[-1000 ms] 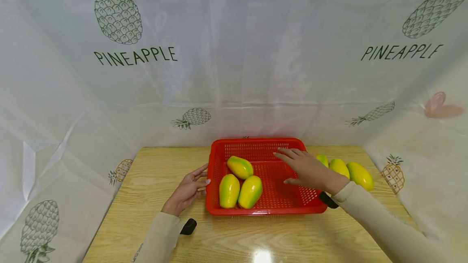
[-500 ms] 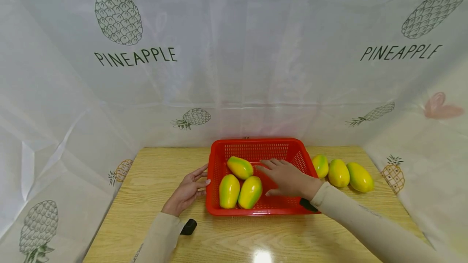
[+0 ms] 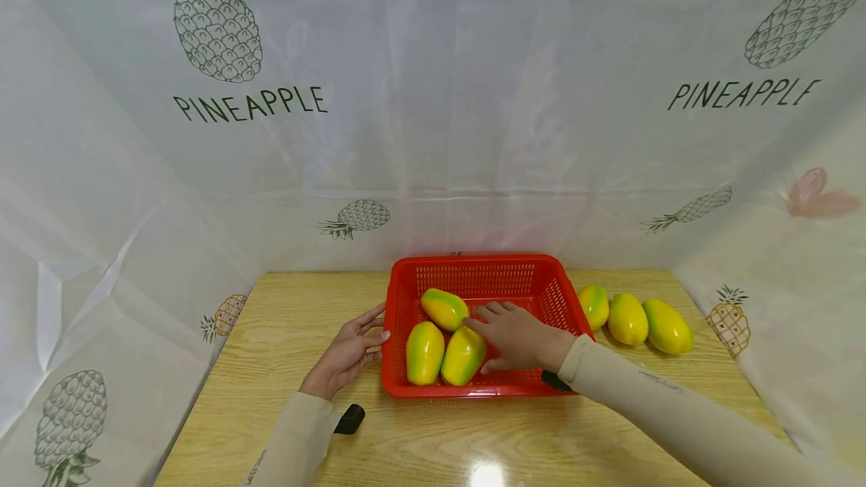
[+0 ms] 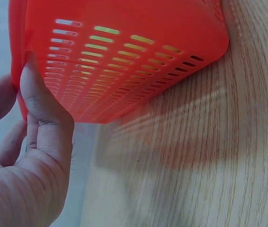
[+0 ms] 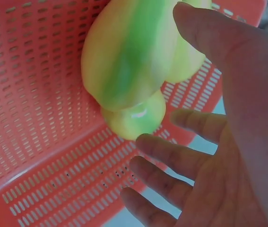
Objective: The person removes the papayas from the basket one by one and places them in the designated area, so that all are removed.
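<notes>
A red plastic basket point(image 3: 514, 389) stands on the table with three yellow-green mangoes in its left half: a back mango point(image 3: 444, 310), a front-left mango point(image 3: 425, 353) and a front-right mango point(image 3: 463, 358). My left hand point(image 3: 346, 355) holds the basket's left rim, thumb and fingers about the edge, as the left wrist view shows with the hand point(image 4: 39, 142) beside the perforated wall. Over the basket, my right hand point(image 3: 517, 337) is spread just right of the front-right mango. In the right wrist view, its fingers are apart and nothing lies in the palm; contact with the mango point(image 5: 129, 56) cannot be told.
Three more mangoes lie in a row right of the basket: one beside its wall point(image 3: 594, 307), a middle mango point(image 3: 628, 319) and an outer mango point(image 3: 668, 327). A white sheet point(image 3: 473, 134) printed with pineapples hangs behind the wooden table point(image 3: 271, 427).
My right hand has moved left across the basket, from above its right side to beside the front-right mango. The left hand, basket and mangoes have stayed put.
</notes>
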Action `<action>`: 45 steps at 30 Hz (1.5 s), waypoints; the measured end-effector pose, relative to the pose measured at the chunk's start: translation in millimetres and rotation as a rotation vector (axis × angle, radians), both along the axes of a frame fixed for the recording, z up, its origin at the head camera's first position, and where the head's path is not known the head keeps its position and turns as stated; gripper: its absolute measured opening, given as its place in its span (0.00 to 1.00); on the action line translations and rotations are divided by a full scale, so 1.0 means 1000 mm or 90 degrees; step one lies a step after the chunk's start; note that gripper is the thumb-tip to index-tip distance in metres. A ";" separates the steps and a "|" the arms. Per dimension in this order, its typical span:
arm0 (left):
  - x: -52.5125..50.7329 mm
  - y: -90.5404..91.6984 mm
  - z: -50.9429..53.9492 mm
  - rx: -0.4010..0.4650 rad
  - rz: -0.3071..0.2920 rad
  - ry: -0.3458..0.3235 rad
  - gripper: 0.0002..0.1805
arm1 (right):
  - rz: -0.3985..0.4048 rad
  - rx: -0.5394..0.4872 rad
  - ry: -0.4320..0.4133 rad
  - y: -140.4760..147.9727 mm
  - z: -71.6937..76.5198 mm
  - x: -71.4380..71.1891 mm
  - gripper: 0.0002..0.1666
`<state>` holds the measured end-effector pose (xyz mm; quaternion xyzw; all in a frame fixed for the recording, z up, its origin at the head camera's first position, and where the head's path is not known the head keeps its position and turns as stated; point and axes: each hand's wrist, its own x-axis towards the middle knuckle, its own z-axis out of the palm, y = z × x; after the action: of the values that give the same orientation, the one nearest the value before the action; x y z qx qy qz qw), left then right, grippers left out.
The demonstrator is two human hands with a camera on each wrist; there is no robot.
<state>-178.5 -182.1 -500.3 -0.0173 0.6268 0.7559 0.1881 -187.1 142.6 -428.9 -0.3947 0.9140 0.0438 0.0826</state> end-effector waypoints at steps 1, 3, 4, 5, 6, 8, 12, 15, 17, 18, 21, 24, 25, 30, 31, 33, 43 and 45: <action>0.000 0.000 0.000 0.000 -0.001 0.002 0.38 | -0.001 0.003 -0.001 -0.001 -0.001 0.000 0.48; 0.000 -0.001 0.001 0.000 -0.003 0.006 0.38 | -0.003 0.015 -0.004 -0.004 -0.002 0.000 0.48; 0.000 -0.001 0.001 -0.001 -0.005 0.007 0.38 | -0.005 0.019 -0.008 -0.005 -0.003 0.001 0.48; 0.000 -0.001 0.001 -0.002 -0.008 0.009 0.38 | -0.006 0.025 -0.010 -0.006 -0.004 0.001 0.48; 0.000 -0.001 0.001 -0.001 -0.007 0.006 0.38 | -0.010 0.030 -0.014 -0.007 -0.005 0.002 0.48; 0.000 -0.001 0.001 -0.001 -0.006 0.004 0.37 | -0.014 0.041 -0.021 -0.010 -0.005 0.003 0.47; 0.000 -0.001 0.000 -0.005 -0.005 0.002 0.37 | -0.019 0.048 -0.032 -0.014 -0.007 0.005 0.47; 0.000 -0.001 0.000 -0.009 -0.005 0.003 0.37 | -0.016 0.042 -0.040 -0.015 -0.009 0.004 0.47; 0.000 -0.001 0.000 -0.009 -0.001 0.002 0.37 | -0.015 0.037 -0.049 -0.017 -0.010 0.004 0.47; 0.000 0.000 0.000 -0.008 0.002 0.001 0.37 | -0.014 0.036 -0.051 -0.017 -0.010 0.004 0.48; 0.001 0.000 0.001 -0.011 0.007 0.004 0.37 | -0.017 0.037 -0.057 -0.020 -0.010 0.003 0.49; 0.001 0.001 0.001 -0.013 0.009 0.003 0.37 | -0.017 0.037 -0.063 -0.021 -0.010 0.002 0.50; 0.000 0.001 0.001 -0.015 0.008 0.003 0.37 | -0.018 0.039 -0.065 -0.022 -0.011 0.002 0.50; 0.000 0.001 0.001 -0.018 0.003 0.001 0.37 | -0.028 0.043 -0.071 -0.023 -0.013 -0.001 0.51; 0.000 0.000 0.001 -0.018 0.002 0.002 0.37 | -0.031 0.045 -0.071 -0.023 -0.014 -0.001 0.51; 0.000 0.000 0.000 -0.018 0.002 0.003 0.37 | -0.031 0.046 -0.071 -0.022 -0.015 -0.002 0.50; 0.000 0.000 0.000 -0.016 0.000 0.003 0.37 | -0.028 0.037 -0.106 -0.019 -0.016 -0.001 0.47; 0.000 0.000 0.000 -0.015 -0.001 0.003 0.37 | -0.032 0.036 -0.109 -0.018 -0.017 -0.002 0.46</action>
<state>-178.9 -182.2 -500.7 -0.0174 0.6362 0.7484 0.1867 -188.7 124.3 -445.4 -0.3714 0.9117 0.0332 0.1727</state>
